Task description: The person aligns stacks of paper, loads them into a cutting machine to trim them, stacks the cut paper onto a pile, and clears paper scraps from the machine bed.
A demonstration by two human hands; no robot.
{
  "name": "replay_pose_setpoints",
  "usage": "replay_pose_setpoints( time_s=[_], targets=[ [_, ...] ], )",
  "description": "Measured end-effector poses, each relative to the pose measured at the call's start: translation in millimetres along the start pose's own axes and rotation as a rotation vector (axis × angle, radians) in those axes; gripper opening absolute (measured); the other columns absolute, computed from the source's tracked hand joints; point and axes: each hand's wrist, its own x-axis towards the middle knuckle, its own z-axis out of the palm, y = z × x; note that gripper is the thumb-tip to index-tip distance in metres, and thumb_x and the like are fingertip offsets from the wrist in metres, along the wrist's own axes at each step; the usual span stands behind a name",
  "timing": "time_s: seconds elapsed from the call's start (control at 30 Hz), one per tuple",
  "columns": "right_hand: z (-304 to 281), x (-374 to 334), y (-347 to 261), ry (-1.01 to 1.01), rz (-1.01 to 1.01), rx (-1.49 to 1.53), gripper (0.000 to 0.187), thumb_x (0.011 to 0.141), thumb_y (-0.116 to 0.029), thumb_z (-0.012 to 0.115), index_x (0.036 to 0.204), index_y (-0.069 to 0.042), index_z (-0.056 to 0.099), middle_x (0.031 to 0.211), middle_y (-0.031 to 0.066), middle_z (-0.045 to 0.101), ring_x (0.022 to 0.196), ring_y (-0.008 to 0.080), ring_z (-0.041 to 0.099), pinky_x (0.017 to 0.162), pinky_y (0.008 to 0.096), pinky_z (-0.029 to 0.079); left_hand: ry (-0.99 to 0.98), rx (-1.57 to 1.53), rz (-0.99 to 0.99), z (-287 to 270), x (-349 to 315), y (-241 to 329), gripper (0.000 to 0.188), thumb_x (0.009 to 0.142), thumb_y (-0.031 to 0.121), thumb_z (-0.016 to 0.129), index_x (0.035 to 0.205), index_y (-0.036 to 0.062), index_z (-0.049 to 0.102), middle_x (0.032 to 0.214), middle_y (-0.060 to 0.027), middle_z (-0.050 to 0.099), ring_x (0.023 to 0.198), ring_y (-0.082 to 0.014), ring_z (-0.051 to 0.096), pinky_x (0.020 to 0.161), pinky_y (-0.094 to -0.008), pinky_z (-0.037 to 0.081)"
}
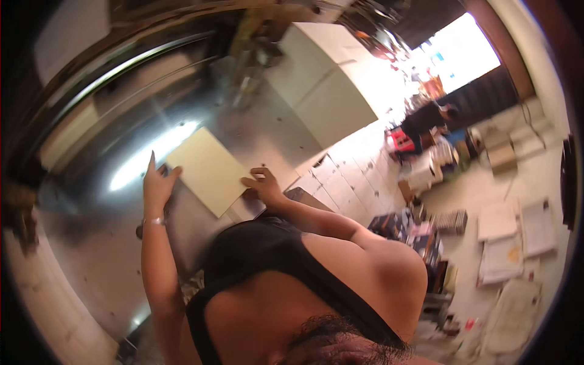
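Observation:
A flat, pale yellow rectangular sheet (208,172) lies over a shiny metal worktop (85,225). My left hand (159,184) is beside its left edge, index finger stretched out and thumb reaching to the edge; it grips nothing. At the sheet's right corner, my right hand (266,186) has bent fingers closed about the edge. Part of another pale flat piece (244,208) shows below the sheet, near my body. Blur hides the fine contact of the fingertips.
Beyond the worktop stands a large pale box-like block (334,100). A dark machine frame with a long bar (128,67) spans the far left. Off to the right, another person (426,125) bends near a bright opening. Stacked cartons and flat sheets (502,258) lie on the tiled floor.

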Motion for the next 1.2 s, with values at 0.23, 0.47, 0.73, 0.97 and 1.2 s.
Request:
replay_pose_setpoints(
  time_s=[0.23, 0.47, 0.73, 0.97, 1.2],
  targets=[
    [-23.8, -28.6, -23.2, -0.027, -0.142, -0.376, 0.074, 0.089, -0.035, 0.083, 0.143, -0.005, 0.042, 0.121, 0.0228, 0.070, 0.091, 0.0285, 0.072, 0.083, 0.0406, 0.058, -0.061, -0.039, 0.041, 14.4, 2.8, 16.4, 0.105, 0.085, 0.018, 0.081, 0.167, 0.0048, 0.015, 0.139, -0.0306, 0.063, 0.135, -0.0333, 0.060, 0.111, -0.0407, 0.047],
    [-38.5, -29.0, -29.2, -0.117, -0.846, -1.054, 0.089, 0.079, -0.039, 0.087, 0.154, -0.017, 0.043, 0.154, 0.0260, 0.047, 0.126, 0.0451, 0.058, 0.109, 0.0542, 0.046, -0.059, -0.200, 0.011, 14.2, -7.7, 14.5, 0.103, 0.087, 0.009, 0.078, 0.166, 0.0008, 0.012, 0.140, -0.0312, 0.061, 0.133, -0.0351, 0.061, 0.106, -0.0408, 0.051],
    [-36.9, 23.9, 8.9, -0.312, -1.308, -1.106, 0.060, 0.068, -0.019, 0.092, 0.124, -0.016, 0.072, 0.145, 0.0269, 0.054, 0.127, 0.0469, 0.057, 0.107, 0.0537, 0.048, 0.263, 0.134, 0.380, 20.1, -50.9, 8.7, 0.104, 0.089, 0.029, 0.079, 0.165, 0.0025, 0.012, 0.166, -0.0274, 0.029, 0.153, -0.0429, 0.033, 0.124, -0.0503, 0.029],
    [-19.3, 60.6, -7.8, -0.348, -1.344, -1.143, 0.053, 0.069, -0.016, 0.094, 0.118, -0.016, 0.073, 0.140, 0.0248, 0.057, 0.124, 0.0444, 0.061, 0.101, 0.0485, 0.054, 0.655, 0.512, 0.117, -42.5, -168.2, -66.9, 0.102, 0.088, 0.041, 0.077, 0.165, 0.0042, 0.021, 0.169, -0.0227, 0.026, 0.157, -0.0420, 0.022, 0.124, -0.0643, 0.015],
    [72.4, 131.4, -39.8, -0.426, -1.495, -1.090, 0.054, 0.069, -0.012, 0.095, 0.118, -0.010, 0.071, 0.139, 0.0237, 0.055, 0.128, 0.0440, 0.058, 0.103, 0.0509, 0.052, 0.603, 0.687, -0.097, -48.7, -198.0, -99.9, 0.101, 0.088, 0.053, 0.072, 0.164, 0.0050, 0.027, 0.168, -0.0265, 0.026, 0.156, -0.0523, 0.016, 0.124, -0.0671, 0.012]
  ],
)
